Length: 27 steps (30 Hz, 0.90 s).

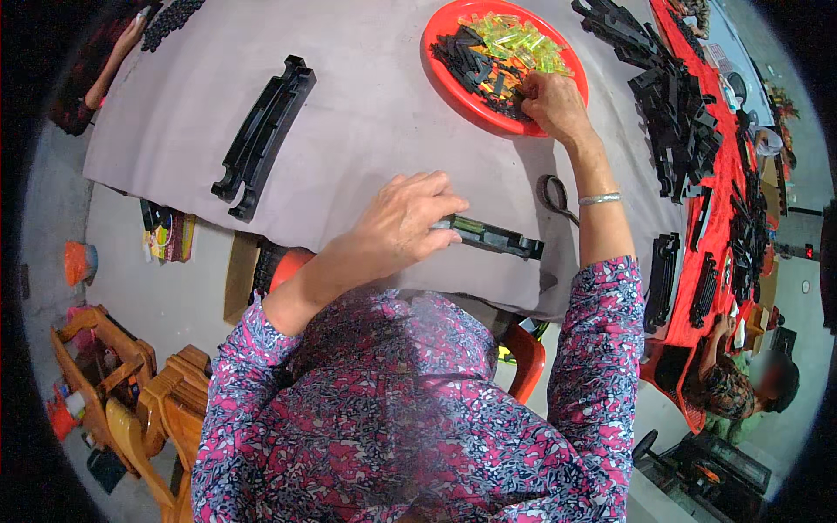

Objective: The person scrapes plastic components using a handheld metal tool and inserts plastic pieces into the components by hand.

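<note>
The left hand lies closed over one end of a long black plastic strip with a green insert, pinning it to the table near the front edge. The right hand reaches into a red round tray, its fingers drawn together among small black parts; whether they pinch one is hidden. Clear yellow-green pieces fill the far half of the tray.

A colourful flat packet lies on the floor below the table's left edge, its print too small to make out. The table wears a grey cloth; a pair of long black rails rests on it to the left, and dark scissors lie just beside the right forearm. To the right, a red cloth carries heaps of black moulded parts. Wooden chairs stand at lower left on a pale floor. Another person sits at lower right, partly cut off by the rim.
</note>
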Each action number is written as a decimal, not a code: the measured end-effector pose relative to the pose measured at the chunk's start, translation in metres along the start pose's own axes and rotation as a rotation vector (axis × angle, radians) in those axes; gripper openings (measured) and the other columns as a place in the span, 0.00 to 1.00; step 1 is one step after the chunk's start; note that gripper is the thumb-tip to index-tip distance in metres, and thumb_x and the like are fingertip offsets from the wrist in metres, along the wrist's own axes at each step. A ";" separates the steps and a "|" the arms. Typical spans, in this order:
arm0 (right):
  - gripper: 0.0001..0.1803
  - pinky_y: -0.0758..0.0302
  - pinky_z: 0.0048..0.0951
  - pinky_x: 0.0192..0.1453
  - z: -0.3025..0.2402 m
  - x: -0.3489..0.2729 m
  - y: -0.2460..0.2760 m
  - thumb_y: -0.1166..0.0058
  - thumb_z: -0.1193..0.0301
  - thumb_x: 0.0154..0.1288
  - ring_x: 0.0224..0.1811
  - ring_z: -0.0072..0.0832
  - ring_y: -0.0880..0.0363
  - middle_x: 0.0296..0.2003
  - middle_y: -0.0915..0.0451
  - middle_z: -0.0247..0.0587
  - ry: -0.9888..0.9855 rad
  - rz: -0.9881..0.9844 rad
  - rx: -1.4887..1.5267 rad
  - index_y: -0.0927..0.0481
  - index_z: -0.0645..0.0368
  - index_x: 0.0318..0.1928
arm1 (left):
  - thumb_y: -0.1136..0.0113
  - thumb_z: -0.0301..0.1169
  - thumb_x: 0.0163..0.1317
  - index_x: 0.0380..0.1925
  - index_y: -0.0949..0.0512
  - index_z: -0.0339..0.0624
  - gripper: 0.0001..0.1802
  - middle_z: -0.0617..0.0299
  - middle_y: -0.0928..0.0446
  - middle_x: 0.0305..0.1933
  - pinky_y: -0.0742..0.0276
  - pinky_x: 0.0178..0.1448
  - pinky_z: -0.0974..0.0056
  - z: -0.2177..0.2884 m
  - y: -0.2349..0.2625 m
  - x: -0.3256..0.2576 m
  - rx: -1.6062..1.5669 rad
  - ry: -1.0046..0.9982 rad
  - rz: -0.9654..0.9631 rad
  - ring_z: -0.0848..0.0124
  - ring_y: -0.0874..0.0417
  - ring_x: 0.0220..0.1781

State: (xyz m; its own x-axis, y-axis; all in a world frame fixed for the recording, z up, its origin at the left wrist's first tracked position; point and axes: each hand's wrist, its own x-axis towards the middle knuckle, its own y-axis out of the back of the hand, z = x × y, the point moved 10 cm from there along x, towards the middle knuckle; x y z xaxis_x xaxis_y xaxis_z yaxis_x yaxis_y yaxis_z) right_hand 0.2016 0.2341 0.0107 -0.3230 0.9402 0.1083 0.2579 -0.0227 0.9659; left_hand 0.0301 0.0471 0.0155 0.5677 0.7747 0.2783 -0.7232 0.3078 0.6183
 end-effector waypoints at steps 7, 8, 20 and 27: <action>0.14 0.21 0.45 0.47 0.000 -0.004 -0.001 0.39 0.70 0.47 0.40 0.50 0.17 0.33 0.17 0.57 -0.058 -0.023 0.024 0.15 0.62 0.36 | 0.32 0.32 0.51 0.42 0.20 0.39 0.17 0.56 0.27 0.37 0.29 0.49 0.53 -0.001 -0.002 0.001 0.018 -0.016 -0.008 0.56 0.23 0.43; 0.14 0.21 0.45 0.47 0.001 -0.004 0.000 0.39 0.70 0.47 0.40 0.50 0.17 0.33 0.17 0.57 -0.059 -0.022 0.023 0.15 0.62 0.36 | 0.32 0.31 0.51 0.42 0.20 0.39 0.17 0.57 0.27 0.37 0.29 0.48 0.53 -0.001 -0.003 0.001 0.021 -0.018 -0.018 0.56 0.23 0.43; 0.14 0.20 0.37 0.41 0.008 -0.004 -0.002 0.38 0.68 0.46 0.33 0.39 0.15 0.29 0.15 0.50 -0.086 0.031 0.009 0.14 0.62 0.35 | 0.32 0.31 0.50 0.41 0.20 0.39 0.18 0.56 0.27 0.36 0.30 0.46 0.53 -0.001 -0.003 0.002 0.013 -0.028 -0.009 0.57 0.23 0.42; 0.16 0.20 0.36 0.42 0.008 -0.004 -0.002 0.38 0.67 0.45 0.34 0.38 0.14 0.30 0.15 0.49 -0.121 -0.005 -0.002 0.14 0.62 0.36 | 0.31 0.32 0.50 0.41 0.19 0.38 0.17 0.57 0.26 0.36 0.30 0.45 0.53 -0.002 -0.003 0.002 0.020 -0.031 -0.001 0.56 0.23 0.41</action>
State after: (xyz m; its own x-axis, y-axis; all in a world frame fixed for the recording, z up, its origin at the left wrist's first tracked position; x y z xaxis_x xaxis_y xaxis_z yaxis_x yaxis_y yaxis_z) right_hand 0.2100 0.2330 0.0063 -0.2121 0.9744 0.0748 0.2545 -0.0189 0.9669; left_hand 0.0331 0.0492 0.0126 0.5805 0.7568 0.3005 -0.7150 0.2973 0.6327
